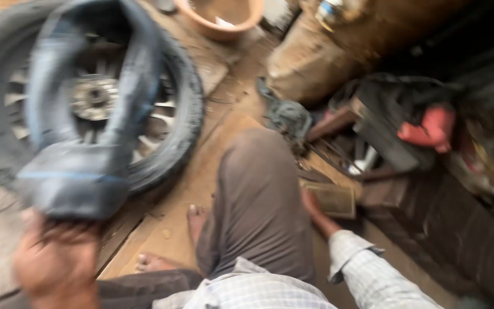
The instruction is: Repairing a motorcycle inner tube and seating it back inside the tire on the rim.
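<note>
Your left hand (55, 260) is clenched on the black inner tube (87, 114), its long loop running upward over the wheel (172, 126). Your right hand, reaching right of the wheel, is hidden, so can't tell.

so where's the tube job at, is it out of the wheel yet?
Done: the inner tube looks free of the wheel; it hangs as a loose flattened loop in front of it. In hand: the left hand grips the tube's lower end and holds it up. The right hand is hidden behind the knee, forearm reaching toward the clutter of tools. Left: the wheel lies on the floor with its tyre on. Frame is blurred.
</note>
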